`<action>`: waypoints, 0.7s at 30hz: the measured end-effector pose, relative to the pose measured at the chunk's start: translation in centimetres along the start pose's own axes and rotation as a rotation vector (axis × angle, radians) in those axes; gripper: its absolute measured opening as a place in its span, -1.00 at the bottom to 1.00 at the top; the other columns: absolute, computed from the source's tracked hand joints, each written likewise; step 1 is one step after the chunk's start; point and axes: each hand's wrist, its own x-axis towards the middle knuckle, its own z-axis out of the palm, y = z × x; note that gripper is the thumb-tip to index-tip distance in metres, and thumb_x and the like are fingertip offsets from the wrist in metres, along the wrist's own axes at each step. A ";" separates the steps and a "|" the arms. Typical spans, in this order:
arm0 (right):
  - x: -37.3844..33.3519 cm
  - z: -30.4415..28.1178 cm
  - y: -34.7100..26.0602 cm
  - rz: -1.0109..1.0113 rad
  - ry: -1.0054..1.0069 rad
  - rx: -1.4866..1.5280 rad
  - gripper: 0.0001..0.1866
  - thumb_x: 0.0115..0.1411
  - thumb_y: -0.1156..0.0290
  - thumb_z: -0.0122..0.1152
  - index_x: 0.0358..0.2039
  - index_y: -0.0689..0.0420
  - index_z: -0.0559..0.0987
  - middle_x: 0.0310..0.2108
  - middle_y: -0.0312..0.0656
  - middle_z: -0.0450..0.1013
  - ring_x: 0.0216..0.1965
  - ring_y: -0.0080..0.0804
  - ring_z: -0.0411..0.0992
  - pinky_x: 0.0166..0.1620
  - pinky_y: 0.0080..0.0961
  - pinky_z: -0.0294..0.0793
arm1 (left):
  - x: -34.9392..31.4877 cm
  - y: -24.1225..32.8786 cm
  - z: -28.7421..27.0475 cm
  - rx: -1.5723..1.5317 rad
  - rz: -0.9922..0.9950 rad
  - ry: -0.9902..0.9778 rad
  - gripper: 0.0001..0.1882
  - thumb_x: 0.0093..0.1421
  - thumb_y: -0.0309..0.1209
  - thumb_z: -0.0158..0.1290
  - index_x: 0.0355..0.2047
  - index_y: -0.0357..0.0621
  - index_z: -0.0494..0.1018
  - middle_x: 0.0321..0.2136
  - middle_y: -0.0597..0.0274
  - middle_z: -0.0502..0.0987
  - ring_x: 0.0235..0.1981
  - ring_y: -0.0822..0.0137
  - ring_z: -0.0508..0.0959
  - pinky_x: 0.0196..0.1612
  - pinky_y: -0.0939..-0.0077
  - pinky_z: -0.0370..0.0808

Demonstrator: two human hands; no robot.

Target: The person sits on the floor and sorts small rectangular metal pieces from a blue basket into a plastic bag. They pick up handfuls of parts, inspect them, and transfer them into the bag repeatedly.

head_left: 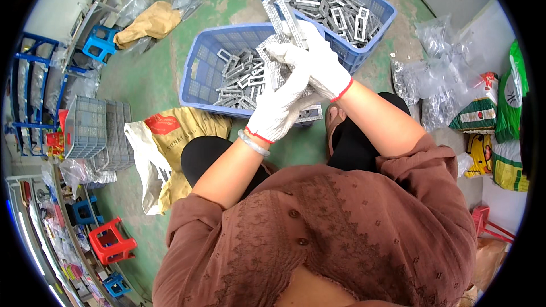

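Observation:
Both my hands wear white knit gloves with red cuffs and are close together above the near blue plastic basket (pixel 196 62). My left hand (pixel 280 108) is closed around several grey metal rectangular frames, partly covered by the gloves. My right hand (pixel 318 59) reaches across from the right, its fingers wrapped against a long grey metal frame (pixel 278 11) that sticks up and away from me. The gloves overlap, so exactly which fingers bear which piece is hard to see. Loose grey metal frames (pixel 242 77) lie heaped in the basket below.
A second blue basket (pixel 364 51) with more grey frames stands behind, to the right. A yellow-and-white sack (pixel 170 142) lies by my left knee. Grey crates (pixel 85 128), a red stool (pixel 112 240) and a blue stool (pixel 100 42) are at left; plastic bags (pixel 443 91) at right.

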 end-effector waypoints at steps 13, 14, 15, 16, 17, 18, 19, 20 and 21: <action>0.9 -2.6 -2.3 0.105 -0.352 -0.320 -0.57 0.17 0.34 0.32 0.04 0.18 0.52 -0.15 -0.19 0.57 -0.21 -0.55 0.54 -0.15 -0.58 0.54 | -3.0 -0.3 -7.3 -0.742 -0.256 -0.006 -0.30 0.30 0.09 -0.09 0.22 -0.23 0.30 -0.08 -0.05 0.53 -0.23 -0.01 0.59 -0.40 0.18 0.49; 1.1 -2.7 -2.3 0.092 -0.363 -0.335 -0.62 0.15 0.43 0.29 0.00 0.19 0.53 -0.23 -0.22 0.58 -0.29 -0.55 0.56 -0.23 -0.57 0.56 | -3.6 -0.8 -8.6 -0.681 -0.207 0.204 -0.34 0.30 0.09 -0.07 0.17 -0.20 0.34 -0.11 -0.06 0.54 -0.26 -0.03 0.59 -0.40 0.16 0.49; 1.3 -2.9 -2.0 0.053 -0.403 -0.384 -0.62 0.17 0.47 0.27 0.01 0.20 0.52 -0.24 -0.22 0.58 -0.29 -0.54 0.54 -0.23 -0.57 0.56 | -4.2 -0.9 -9.1 -0.618 -0.160 0.412 -0.38 0.29 0.09 -0.06 0.12 -0.17 0.38 -0.14 -0.06 0.55 -0.29 -0.05 0.59 -0.40 0.15 0.49; 1.5 -3.2 -1.7 0.015 -0.443 -0.433 -0.63 0.18 0.51 0.24 0.02 0.21 0.52 -0.26 -0.22 0.57 -0.30 -0.54 0.53 -0.23 -0.56 0.55 | -4.5 -0.5 -10.0 -0.615 -0.157 0.287 -0.45 0.30 0.07 -0.04 0.04 -0.14 0.42 -0.12 -0.08 0.54 -0.22 -0.13 0.57 -0.38 0.10 0.51; 1.6 -3.5 -1.4 -0.024 -0.484 -0.481 -0.64 0.19 0.55 0.21 0.03 0.22 0.51 -0.28 -0.22 0.56 -0.30 -0.54 0.51 -0.23 -0.56 0.54 | -4.6 -0.4 -10.4 -0.640 -0.078 0.288 -0.45 0.32 0.05 -0.06 0.05 -0.17 0.40 -0.10 -0.10 0.52 -0.13 -0.22 0.55 -0.30 -0.07 0.55; 1.7 -3.8 -1.3 0.032 -0.530 -0.399 -0.61 0.17 0.63 0.14 0.04 0.22 0.51 -0.27 -0.21 0.56 -0.28 -0.52 0.52 -0.22 -0.56 0.56 | -4.5 0.5 -9.7 -0.651 -0.037 0.327 -0.44 0.33 0.05 -0.08 0.07 -0.18 0.39 -0.08 -0.12 0.51 -0.07 -0.27 0.52 -0.24 -0.18 0.54; 1.7 -3.6 -1.0 0.021 -0.513 -0.407 -0.62 0.15 0.60 0.16 0.02 0.20 0.53 -0.28 -0.22 0.57 -0.29 -0.55 0.52 -0.22 -0.57 0.56 | -4.5 1.1 -9.4 -0.661 0.004 0.366 -0.44 0.34 0.04 -0.10 0.08 -0.18 0.38 -0.05 -0.14 0.50 0.00 -0.32 0.49 -0.18 -0.29 0.53; 1.7 -3.5 -0.6 0.011 -0.496 -0.415 -0.62 0.13 0.58 0.18 0.00 0.18 0.54 -0.28 -0.24 0.58 -0.30 -0.58 0.53 -0.23 -0.59 0.56 | -4.4 1.4 -10.0 -0.660 0.015 0.211 -0.40 0.34 0.06 -0.14 0.10 -0.21 0.37 0.04 -0.19 0.45 0.08 -0.37 0.44 -0.05 -0.45 0.47; 1.8 -3.1 -0.3 0.000 -0.486 -0.425 -0.63 0.11 0.56 0.20 -0.02 0.17 0.56 -0.28 -0.25 0.59 -0.30 -0.61 0.53 -0.23 -0.60 0.56 | -4.6 1.8 -9.6 -0.662 0.008 0.256 -0.39 0.34 0.06 -0.16 0.12 -0.22 0.36 0.07 -0.20 0.43 0.10 -0.38 0.42 -0.03 -0.46 0.45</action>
